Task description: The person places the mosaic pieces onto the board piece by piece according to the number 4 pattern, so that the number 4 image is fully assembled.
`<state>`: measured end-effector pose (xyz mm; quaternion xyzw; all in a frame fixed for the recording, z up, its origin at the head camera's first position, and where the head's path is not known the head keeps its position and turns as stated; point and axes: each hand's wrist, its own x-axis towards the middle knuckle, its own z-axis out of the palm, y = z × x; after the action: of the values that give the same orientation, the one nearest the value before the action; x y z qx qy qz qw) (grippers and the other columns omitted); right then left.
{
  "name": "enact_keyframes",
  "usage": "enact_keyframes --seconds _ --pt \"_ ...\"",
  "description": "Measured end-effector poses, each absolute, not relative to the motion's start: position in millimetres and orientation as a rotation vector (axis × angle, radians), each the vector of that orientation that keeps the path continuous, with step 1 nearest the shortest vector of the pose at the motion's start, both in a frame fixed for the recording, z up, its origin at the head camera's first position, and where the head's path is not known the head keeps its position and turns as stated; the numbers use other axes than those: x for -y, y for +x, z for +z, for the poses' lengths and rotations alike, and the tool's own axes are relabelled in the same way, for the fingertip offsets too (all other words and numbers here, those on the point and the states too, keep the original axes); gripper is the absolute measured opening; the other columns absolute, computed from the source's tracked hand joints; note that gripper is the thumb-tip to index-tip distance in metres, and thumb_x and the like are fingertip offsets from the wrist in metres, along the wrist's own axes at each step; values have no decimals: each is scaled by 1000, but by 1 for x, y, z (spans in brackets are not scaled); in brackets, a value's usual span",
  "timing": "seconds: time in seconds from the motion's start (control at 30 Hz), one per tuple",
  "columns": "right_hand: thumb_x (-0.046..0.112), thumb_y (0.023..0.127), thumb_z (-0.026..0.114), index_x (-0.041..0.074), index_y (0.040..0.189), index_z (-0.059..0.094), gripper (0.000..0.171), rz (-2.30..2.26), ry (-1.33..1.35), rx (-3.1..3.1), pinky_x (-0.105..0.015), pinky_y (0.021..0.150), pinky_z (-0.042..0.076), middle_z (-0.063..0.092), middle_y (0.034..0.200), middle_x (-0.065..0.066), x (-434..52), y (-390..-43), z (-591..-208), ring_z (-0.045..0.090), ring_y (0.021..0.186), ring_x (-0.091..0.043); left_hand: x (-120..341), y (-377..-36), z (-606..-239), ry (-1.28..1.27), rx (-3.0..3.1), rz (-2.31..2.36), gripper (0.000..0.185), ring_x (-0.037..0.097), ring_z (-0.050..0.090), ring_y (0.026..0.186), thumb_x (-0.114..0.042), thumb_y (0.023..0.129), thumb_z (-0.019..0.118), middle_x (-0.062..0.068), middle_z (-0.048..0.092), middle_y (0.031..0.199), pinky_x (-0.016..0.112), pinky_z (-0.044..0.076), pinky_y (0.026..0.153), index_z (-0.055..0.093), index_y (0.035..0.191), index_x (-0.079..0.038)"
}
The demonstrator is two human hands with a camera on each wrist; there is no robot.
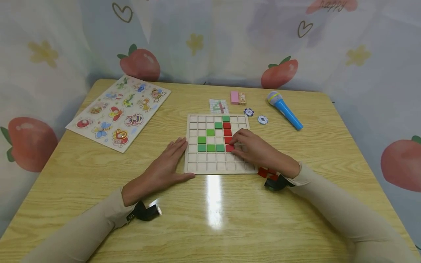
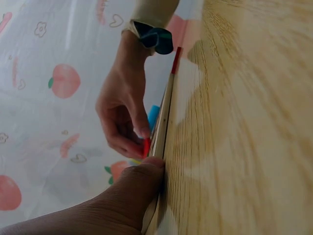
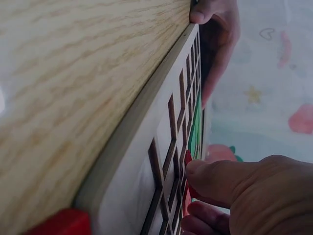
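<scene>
A wooden grid board [image 1: 219, 166] lies flat in the middle of the surface [image 1: 213, 219]. The right hand [image 1: 254, 148] rests on the right part of the board. Its grip is pinched together on a red tile [image 1: 230, 148], with the thumb and fingers curled round it. The red tile sits in a square of the board, at the bottom of a red column and just right of a row of green tiles [image 1: 211, 148]. More green tiles step up toward the top of the board.

The left hand [image 1: 164, 166] lies flat on the surface, touching the left edge of the board. Its fingers are straight and spread apart, and it holds nothing.

A few loose red tiles [image 1: 265, 171] lie on the surface just beside the board's near right corner, by the right wrist.

Behind the board are a small pattern card [image 1: 219, 106], a pink block [image 1: 234, 97], two round chips [image 1: 255, 115] and a blue toy microphone [image 1: 284, 110]. An insect puzzle board [image 1: 121, 111] lies well apart at the far left.
</scene>
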<state>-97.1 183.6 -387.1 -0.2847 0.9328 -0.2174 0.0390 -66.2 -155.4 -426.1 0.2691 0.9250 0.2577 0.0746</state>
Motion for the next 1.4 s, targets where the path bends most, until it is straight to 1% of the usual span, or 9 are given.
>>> enact_keyframes --seconds 0.2,0.4,0.8,0.93,1.07,1.13,1.27,1.33,1.4 --pt "16 95 82 7 112 75 21 -638 -813 -2864 -42 97 63 64 122 -9 -181 -97 -385 64 111 -24 154 -67 -424 813 -2775 766 114 33 17 169 -54 88 85 15 20 180 51 18 140 25 169 -1" --pt "17 93 84 8 112 77 22 -628 -769 -2854 -38 90 60 64 118 -8 -180 -98 -380 63 103 -23 153 -67 -423 817 -2771 763 114 34 17 168 -53 87 85 16 20 180 52 18 139 25 169 -1" --pt "20 95 83 7 120 76 29 -627 -777 -2848 -41 92 61 65 121 -11 -183 -98 -377 62 105 -25 152 -68 -422 809 -2764 751 115 34 16 169 -53 88 85 15 18 180 51 16 140 24 169 -1" --pt "18 99 78 8 122 74 25 -678 -736 -2896 -45 96 63 66 123 -9 -201 -89 -372 66 109 -26 152 -67 -423 796 -2750 763 114 33 15 169 -53 88 85 14 17 180 51 16 140 22 170 -2" --pt "11 99 77 10 119 74 21 -750 -680 -2991 -47 89 64 70 118 -6 -239 -67 -368 67 103 -22 153 -66 -423 781 -2746 760 114 33 14 169 -53 89 84 14 17 180 52 16 140 23 170 -2" --pt "9 97 78 11 118 75 21 -747 -637 -3048 -42 84 63 72 114 -3 -259 -51 -370 66 98 -16 154 -65 -423 779 -2750 751 113 32 14 169 -54 89 84 14 17 180 52 16 140 23 169 -2" --pt "7 96 79 14 117 76 23 -768 -546 -3092 -24 79 58 72 108 2 -289 -17 -383 61 91 -5 155 -65 -424 774 -2760 741 113 32 15 169 -54 89 84 13 18 180 52 17 139 24 169 -2" --pt "5 94 80 15 117 75 26 -800 -554 -3079 -17 77 55 71 106 5 -298 -2 -390 59 89 -1 155 -65 -425 774 -2765 735 113 32 15 169 -55 89 83 13 18 180 53 18 139 24 169 -2" --pt "4 92 82 17 117 74 30 -838 -595 -3048 -13 79 54 71 108 7 -303 10 -396 60 89 2 155 -65 -425 771 -2766 733 114 33 15 169 -56 88 83 14 19 180 54 19 139 24 169 -2"
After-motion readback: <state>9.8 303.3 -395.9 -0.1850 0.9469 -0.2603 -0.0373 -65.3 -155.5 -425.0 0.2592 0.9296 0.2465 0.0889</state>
